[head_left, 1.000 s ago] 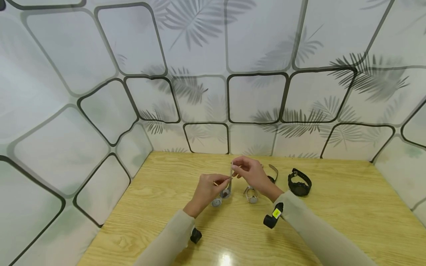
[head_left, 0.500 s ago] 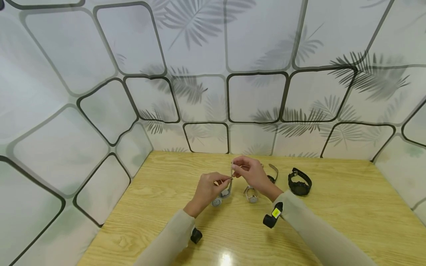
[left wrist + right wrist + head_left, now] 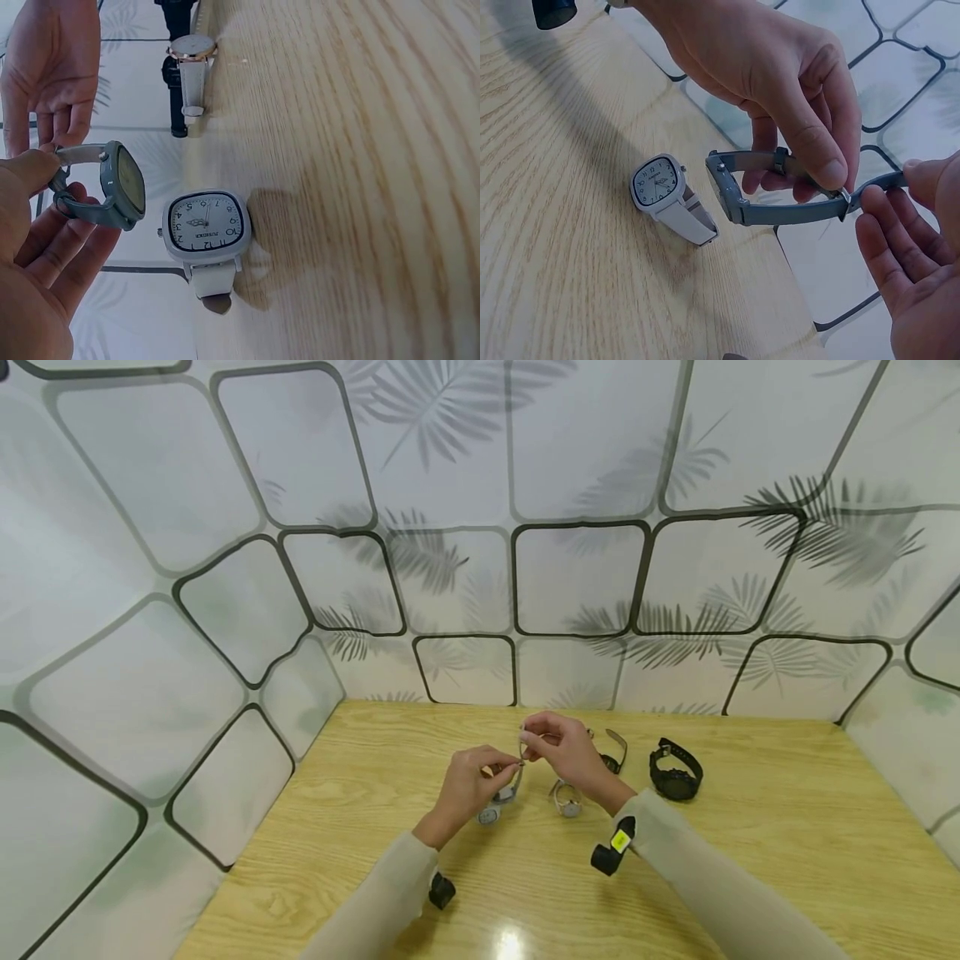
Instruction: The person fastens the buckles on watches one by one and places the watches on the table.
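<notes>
Both hands hold a grey-green wristwatch [image 3: 112,187] up over the table, its strap looped and its dial turned sideways. The left hand [image 3: 468,781] pinches the strap at the metal buckle [image 3: 845,199], thumb on top. Between thumb and forefinger, the right hand [image 3: 566,747] pinches the strap's free end [image 3: 885,181], which passes through the buckle. Below the held watch, a white square-cased watch [image 3: 206,225] lies on the table near the left hand.
On the wooden table [image 3: 375,827], a watch with a pale strap [image 3: 570,808] lies beneath the right forearm. Further right are a dark-dialled watch with a thin strap [image 3: 618,745] and a chunky black watch [image 3: 678,785]. A patterned cloth wall [image 3: 465,668] borders the table's back.
The held watch's case has swung slightly to the left and tilted, and its strap bends more at the buckle. Both hands stay almost where they were.
</notes>
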`<state>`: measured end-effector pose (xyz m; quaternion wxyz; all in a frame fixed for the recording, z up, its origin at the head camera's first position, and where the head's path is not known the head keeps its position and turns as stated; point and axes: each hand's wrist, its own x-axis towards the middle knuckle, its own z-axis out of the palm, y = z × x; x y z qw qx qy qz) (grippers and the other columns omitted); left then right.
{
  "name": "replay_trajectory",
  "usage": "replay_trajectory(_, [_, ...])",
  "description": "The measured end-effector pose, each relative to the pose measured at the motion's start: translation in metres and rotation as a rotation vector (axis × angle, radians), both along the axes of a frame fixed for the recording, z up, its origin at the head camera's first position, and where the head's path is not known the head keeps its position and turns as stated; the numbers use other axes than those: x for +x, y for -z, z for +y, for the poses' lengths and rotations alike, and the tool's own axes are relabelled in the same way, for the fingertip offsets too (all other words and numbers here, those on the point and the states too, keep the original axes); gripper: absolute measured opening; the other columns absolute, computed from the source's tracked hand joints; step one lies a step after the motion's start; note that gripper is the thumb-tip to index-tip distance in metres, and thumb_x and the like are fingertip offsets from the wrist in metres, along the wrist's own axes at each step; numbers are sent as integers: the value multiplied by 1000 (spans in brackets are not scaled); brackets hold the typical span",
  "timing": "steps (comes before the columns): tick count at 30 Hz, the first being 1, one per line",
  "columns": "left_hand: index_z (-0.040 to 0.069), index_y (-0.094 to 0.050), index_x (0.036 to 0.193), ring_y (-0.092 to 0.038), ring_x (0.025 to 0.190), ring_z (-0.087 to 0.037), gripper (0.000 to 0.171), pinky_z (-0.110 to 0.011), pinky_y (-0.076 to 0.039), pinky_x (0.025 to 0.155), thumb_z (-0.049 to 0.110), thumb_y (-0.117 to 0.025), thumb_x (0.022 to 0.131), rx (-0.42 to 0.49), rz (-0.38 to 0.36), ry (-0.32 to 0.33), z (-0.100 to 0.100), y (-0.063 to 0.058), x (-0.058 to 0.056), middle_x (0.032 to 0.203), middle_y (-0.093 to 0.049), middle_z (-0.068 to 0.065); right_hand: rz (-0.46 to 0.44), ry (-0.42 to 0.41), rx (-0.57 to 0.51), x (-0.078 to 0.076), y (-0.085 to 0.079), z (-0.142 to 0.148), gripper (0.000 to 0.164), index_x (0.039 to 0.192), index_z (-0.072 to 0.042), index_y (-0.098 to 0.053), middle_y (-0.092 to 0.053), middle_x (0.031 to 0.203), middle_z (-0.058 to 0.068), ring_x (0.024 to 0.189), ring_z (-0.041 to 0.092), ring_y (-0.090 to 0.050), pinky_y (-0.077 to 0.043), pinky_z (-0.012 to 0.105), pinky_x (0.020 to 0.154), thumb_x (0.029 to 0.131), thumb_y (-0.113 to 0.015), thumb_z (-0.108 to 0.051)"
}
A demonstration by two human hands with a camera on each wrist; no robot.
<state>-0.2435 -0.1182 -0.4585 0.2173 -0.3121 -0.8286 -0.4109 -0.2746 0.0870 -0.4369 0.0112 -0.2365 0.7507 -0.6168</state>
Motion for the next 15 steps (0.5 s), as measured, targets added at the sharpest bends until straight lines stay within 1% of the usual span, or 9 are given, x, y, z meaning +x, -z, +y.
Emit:
replay_trajectory(4, [5, -82, 96, -71, 70, -16, 5, -17, -56, 59, 5, -77, 93, 2, -14, 9, -1, -1, 0, 89, -77, -7, 1, -7, -5, 0, 1, -1, 23, 119, -4, -67, -70, 101, 17, 85, 32, -73, -62, 37, 78, 103, -67, -20])
replay_trajectory(7, [4, -81, 95, -71, 70, -17, 5, -21, -58, 60, 3, -78, 92, 9, -13, 4, -3, 1, -1, 87, -76, -7, -12, -20, -15, 0, 1, -1, 23, 120, -4, -66, -70, 102, 17, 86, 33, -73, -62, 43, 81, 103, -66, -20])
replay_trajectory(8, [4, -81, 96, -71, 70, -18, 6, -22, -59, 60, 3, -78, 91, 13, -15, -6, -4, 1, -1, 87, -76, -7, -16, -26, -21, 0, 1, 0, 23, 120, -4, -66, -70, 103, 18, 88, 34, -73, -61, 46, 82, 103, -66, -19])
replay_trajectory(10, [4, -81, 98, -72, 71, -19, 7, -22, -59, 61, 3, -78, 91, 24, -23, -28, -5, 3, -1, 88, -77, -7, -27, -27, -30, 1, 1, 0, 23, 121, -5, -66, -69, 105, 17, 90, 32, -73, -61, 46, 83, 104, -65, -20])
replay_trajectory(13, [4, -81, 102, -73, 72, -20, 10, -19, -58, 61, 5, -78, 92, 33, -29, -60, -5, 4, 0, 88, -77, -7, -39, -24, -44, 2, 0, 1, 22, 122, -6, -65, -69, 109, 16, 92, 33, -73, -61, 45, 84, 105, -64, -20])
replay_trajectory(15, [5, -81, 104, -73, 73, -19, 12, -17, -57, 61, 7, -78, 92, 24, -29, -68, -5, 4, 0, 90, -78, -7, -53, -20, -54, 2, 0, 2, 22, 122, -7, -65, -68, 109, 16, 93, 34, -73, -61, 46, 84, 105, -63, -20])
